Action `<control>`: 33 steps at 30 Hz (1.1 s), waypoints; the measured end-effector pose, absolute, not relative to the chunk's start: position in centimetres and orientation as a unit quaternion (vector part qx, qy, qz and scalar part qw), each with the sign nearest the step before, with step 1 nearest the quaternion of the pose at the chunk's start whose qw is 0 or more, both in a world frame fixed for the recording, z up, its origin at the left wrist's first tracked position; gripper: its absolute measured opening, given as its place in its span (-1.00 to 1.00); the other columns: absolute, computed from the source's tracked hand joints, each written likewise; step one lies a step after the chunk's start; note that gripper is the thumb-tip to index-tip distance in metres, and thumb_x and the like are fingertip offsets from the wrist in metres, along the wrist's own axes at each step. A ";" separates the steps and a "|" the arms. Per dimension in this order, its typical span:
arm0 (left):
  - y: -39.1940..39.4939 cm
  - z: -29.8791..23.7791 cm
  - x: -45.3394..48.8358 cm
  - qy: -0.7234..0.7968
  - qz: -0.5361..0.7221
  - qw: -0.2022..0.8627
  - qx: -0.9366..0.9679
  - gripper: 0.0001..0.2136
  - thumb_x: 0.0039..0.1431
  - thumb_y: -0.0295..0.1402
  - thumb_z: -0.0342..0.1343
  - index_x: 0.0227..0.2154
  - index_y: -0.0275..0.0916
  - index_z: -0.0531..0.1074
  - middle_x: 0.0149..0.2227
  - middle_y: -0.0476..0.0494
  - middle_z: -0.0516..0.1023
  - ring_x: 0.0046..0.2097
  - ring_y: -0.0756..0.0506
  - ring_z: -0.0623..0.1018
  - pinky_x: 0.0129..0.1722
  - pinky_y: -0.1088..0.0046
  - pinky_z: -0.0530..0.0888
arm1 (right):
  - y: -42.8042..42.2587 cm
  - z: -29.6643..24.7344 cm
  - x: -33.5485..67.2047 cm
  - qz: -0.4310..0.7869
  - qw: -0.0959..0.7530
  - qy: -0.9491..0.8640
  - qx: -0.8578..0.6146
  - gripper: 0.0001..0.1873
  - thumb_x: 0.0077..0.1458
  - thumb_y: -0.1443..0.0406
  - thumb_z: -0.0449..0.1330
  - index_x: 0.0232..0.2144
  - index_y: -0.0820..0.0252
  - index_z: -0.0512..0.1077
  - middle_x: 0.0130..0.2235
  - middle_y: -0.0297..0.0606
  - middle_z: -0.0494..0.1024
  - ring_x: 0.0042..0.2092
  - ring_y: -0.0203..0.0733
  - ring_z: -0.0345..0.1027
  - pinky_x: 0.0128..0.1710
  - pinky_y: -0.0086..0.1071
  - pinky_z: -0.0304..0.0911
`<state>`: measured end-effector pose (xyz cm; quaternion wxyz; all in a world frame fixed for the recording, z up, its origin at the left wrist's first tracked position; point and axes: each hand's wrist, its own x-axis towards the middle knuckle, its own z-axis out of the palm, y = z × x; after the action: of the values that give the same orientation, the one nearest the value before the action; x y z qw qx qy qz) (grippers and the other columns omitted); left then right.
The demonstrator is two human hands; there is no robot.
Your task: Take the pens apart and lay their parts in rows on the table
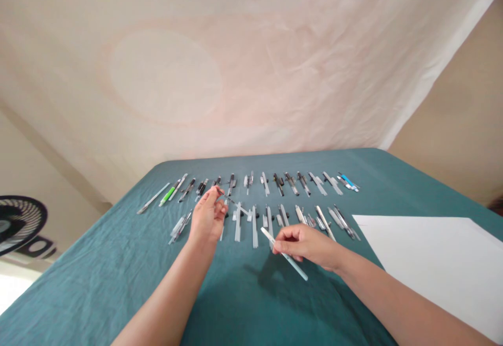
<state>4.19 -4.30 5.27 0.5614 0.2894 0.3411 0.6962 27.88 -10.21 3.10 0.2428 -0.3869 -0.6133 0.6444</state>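
Observation:
My left hand (209, 215) is raised over the left part of the pen rows, its thumb and fingers pinched on a thin pen refill (231, 201). The refill is dark near the fingers and pale toward its far end, which points right. Closer to me, my right hand (306, 244) grips a whitish pen barrel (294, 265) that slants down to the right above the cloth. Behind the hands, pale pen barrels (254, 228) lie in the nearer row, with small loose parts beside several of them. Dark clear pens (278, 184) lie in the farther row.
A dark green cloth (236, 304) covers the table. A large white sheet (428, 251) lies at the right. A green pen (168, 195) is at the far left of the back row, a blue one (348, 181) at its right end. A black fan (19, 225) stands beyond the left edge.

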 end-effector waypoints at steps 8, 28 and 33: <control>-5.4 4.4 6.5 0.394 0.595 0.606 0.350 -0.76 -0.03 -0.26 0.19 -0.34 -0.30 0.38 -0.43 0.02 0.43 -0.69 0.22 0.11 -0.67 0.65 0.18 | -9.6 5.4 29.5 0.533 0.327 -0.633 -0.457 -0.63 0.01 0.02 0.11 -0.37 0.22 0.38 -0.54 -0.39 0.29 -0.55 -0.42 0.10 -0.61 -0.55 0.00; -9.0 2.7 11.9 0.437 0.515 0.625 0.392 -0.66 -0.14 -0.12 0.23 -0.40 -0.33 0.47 -0.49 -0.03 0.43 -0.64 0.16 0.23 -0.65 0.61 0.20 | -9.6 2.8 27.2 0.539 0.343 -0.624 -0.451 -0.64 0.00 0.04 0.13 -0.51 0.25 0.40 -0.57 -0.39 0.35 -0.60 -0.44 0.08 -0.64 -0.54 -0.03; -9.2 2.6 11.8 0.450 0.466 0.656 0.388 -0.58 -0.15 -0.11 0.24 -0.27 -0.34 0.52 -0.68 0.07 0.29 -0.68 0.15 0.12 -0.65 0.57 0.21 | -9.2 2.7 27.7 0.536 0.390 -0.596 -0.453 -0.62 -0.01 0.02 0.13 -0.41 0.25 0.44 -0.50 -0.31 0.43 -0.56 -0.38 0.18 -0.61 -0.51 0.10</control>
<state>11.82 -9.23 2.62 0.6555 0.3878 0.4502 0.4661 27.71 -9.17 2.73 0.3903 -0.4533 -0.5960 0.5356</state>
